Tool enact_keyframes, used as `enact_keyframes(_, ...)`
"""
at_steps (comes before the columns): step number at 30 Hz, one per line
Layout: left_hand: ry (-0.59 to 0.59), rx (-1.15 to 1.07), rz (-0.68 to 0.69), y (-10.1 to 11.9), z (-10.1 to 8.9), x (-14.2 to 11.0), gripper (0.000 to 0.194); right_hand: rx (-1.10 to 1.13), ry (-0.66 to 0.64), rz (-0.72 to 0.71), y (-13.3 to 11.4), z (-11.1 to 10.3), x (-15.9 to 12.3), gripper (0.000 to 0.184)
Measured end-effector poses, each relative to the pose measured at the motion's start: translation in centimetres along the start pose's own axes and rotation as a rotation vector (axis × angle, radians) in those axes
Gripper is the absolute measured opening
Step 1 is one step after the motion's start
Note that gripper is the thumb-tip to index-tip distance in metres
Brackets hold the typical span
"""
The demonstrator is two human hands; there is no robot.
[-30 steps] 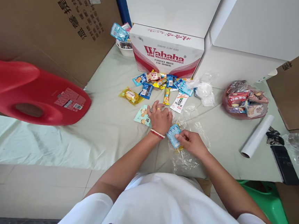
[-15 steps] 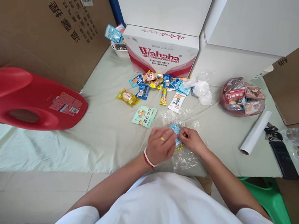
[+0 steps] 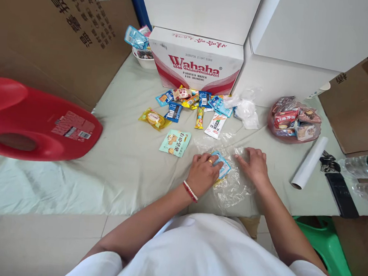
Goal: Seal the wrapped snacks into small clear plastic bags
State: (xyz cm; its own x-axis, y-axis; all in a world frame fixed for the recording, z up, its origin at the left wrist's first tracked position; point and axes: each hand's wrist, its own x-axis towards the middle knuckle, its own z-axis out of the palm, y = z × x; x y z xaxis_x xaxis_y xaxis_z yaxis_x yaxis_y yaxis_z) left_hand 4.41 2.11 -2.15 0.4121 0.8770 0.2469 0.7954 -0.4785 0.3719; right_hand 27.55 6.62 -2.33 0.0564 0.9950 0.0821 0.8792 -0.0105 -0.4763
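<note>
A blue snack packet lies on a crumpled clear plastic sheet or bag, with a bit of yellow wrapper showing under it. My left hand, with a ring and bracelets, rests over the packet's left side, fingers laid across it. On the plastic's right edge is my right hand, its thumb apart from the fingers, touching the film. A mint-green snack pouch lies flat, left of my left hand.
Several small snack packets lie before the Wahaha carton. A yellow-wrapped snack is left of them. At right are a bag of snacks, a white roll, keys and a black phone-like object. A red jug stands left.
My left hand has come down onto the blue packet. My right hand has left the packet and shifted right to the plastic's edge, its fingers spreading.
</note>
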Motion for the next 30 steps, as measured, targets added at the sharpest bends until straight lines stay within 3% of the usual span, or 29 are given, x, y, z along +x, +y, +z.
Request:
enact_keyframes(5, 0.019, -0.078, 0.088, -0.4, -0.2, -0.1, 0.024, 0.092, -0.167, -0.061, 0.4, 0.2, 0.4, 0.023)
enact_keyframes(8, -0.004, -0.128, 0.128, -0.9, -0.3, -0.1, 0.028, 0.331, -0.243, 0.059, -0.3, -0.4, 0.9, 0.025)
enact_keyframes(10, 0.005, -0.145, 0.123, -1.1, -0.3, -0.2, 0.028, 0.519, -0.360, 0.138, -0.9, -0.6, 0.9, 0.029)
enact_keyframes(14, 0.064, -0.148, 0.109, -1.4, -0.3, -0.6, 0.021, 0.695, -0.579, 0.111, -2.5, -0.3, 0.0, 0.035)
enact_keyframes(20, 0.105, -0.142, 0.114, -1.7, -0.4, -1.4, 0.022, 0.790, -0.602, 0.026, -4.1, 0.6, -1.0, 0.033)
enact_keyframes(25, 0.149, -0.118, 0.102, -1.7, -0.3, -1.5, 0.019, 0.724, -0.366, 0.160, -3.4, 1.5, -0.6, 0.027)
enact_keyframes(30, 0.220, -0.035, 0.041, -1.5, -0.2, -1.5, 0.016, 0.800, -0.534, 0.123, -3.8, 2.0, -0.7, 0.026)
